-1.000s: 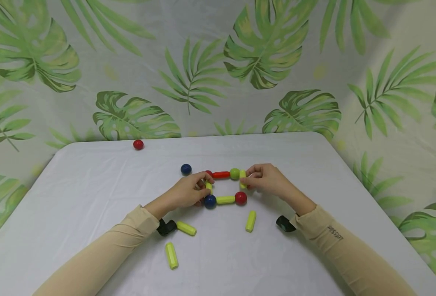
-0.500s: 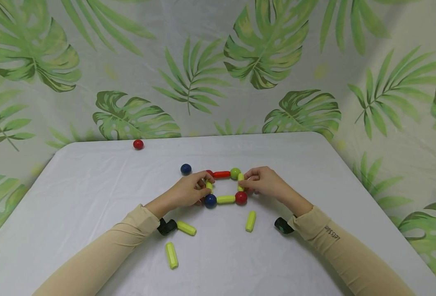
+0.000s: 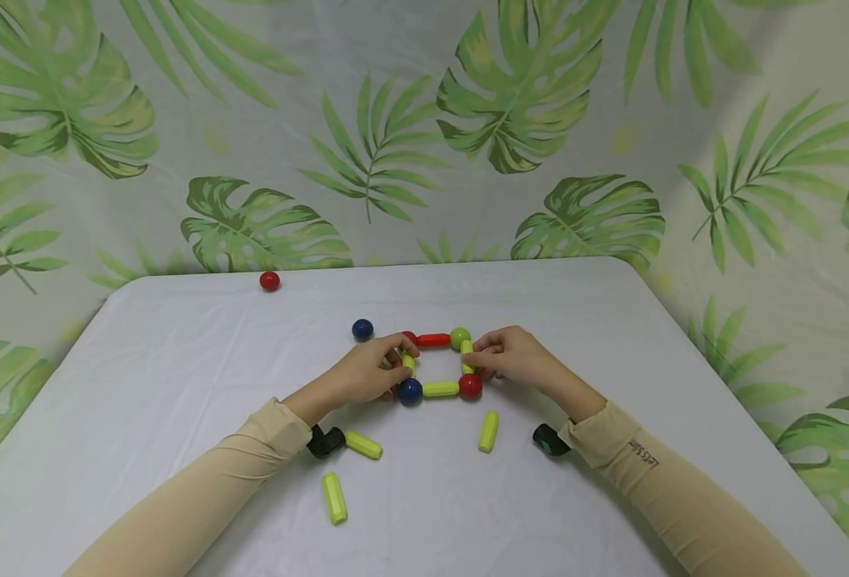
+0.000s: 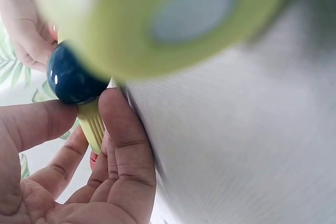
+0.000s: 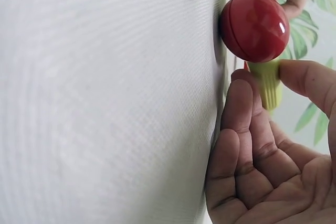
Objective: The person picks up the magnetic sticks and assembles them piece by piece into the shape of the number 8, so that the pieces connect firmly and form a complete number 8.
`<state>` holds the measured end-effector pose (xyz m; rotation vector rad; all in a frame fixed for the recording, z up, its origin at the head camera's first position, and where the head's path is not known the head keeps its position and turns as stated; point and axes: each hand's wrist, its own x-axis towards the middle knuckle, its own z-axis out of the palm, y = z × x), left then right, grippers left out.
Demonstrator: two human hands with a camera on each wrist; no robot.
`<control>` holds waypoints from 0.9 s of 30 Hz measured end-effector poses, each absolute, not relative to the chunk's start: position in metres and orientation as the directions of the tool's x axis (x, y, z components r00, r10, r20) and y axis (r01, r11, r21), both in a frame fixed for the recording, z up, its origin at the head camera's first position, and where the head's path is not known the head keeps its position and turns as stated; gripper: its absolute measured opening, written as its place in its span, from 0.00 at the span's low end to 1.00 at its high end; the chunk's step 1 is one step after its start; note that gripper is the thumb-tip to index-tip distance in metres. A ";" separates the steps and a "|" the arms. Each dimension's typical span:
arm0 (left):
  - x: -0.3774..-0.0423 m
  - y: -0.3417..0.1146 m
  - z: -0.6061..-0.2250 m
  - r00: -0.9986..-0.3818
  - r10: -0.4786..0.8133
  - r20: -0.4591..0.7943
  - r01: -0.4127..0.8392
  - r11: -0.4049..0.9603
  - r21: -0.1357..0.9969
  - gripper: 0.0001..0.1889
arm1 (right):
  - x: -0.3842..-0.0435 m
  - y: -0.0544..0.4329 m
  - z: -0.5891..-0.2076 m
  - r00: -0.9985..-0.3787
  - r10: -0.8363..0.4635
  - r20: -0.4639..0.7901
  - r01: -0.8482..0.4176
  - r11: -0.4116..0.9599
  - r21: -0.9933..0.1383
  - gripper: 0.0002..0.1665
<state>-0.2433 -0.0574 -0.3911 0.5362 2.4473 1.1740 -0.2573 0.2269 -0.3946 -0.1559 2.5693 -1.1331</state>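
Observation:
Sticks and balls form a four-sided frame on the table. Its corners are a blue ball (image 3: 410, 391), a red ball (image 3: 470, 386), a light-green ball (image 3: 460, 337) and a second red ball (image 3: 409, 338) partly behind my fingers. A red stick (image 3: 434, 340) spans the far side, a yellow-green stick (image 3: 440, 389) the near side. My left hand (image 3: 368, 370) pinches the left yellow-green stick (image 4: 91, 125) just by the blue ball. Between thumb and fingers, my right hand (image 3: 514, 355) pinches the right yellow-green stick (image 5: 266, 83), which meets the near red ball and the green ball.
A loose blue ball (image 3: 363, 329) lies behind my left hand, and another red ball (image 3: 269, 281) near the far edge. Loose yellow-green sticks (image 3: 488, 431) lie nearer me, two by my left forearm. Black wrist devices (image 3: 550, 440) hang under both cuffs.
My right hand has shifted slightly left and toward me, bringing its yellow-green stick into line between the green ball and the near red ball. My left hand has stayed almost still.

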 end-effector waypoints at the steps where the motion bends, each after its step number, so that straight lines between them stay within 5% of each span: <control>1: -0.243 -0.057 -0.391 -0.858 0.487 -0.163 0.177 0.578 0.797 0.12 | -0.257 0.227 -0.395 -0.940 -0.228 -0.254 0.033 0.680 -0.732 0.27; 27: -0.245 -0.055 -0.392 -0.850 0.501 -0.165 0.187 0.579 0.794 0.13 | -0.252 0.229 -0.391 -0.922 -0.271 -0.276 0.013 0.692 -0.722 0.26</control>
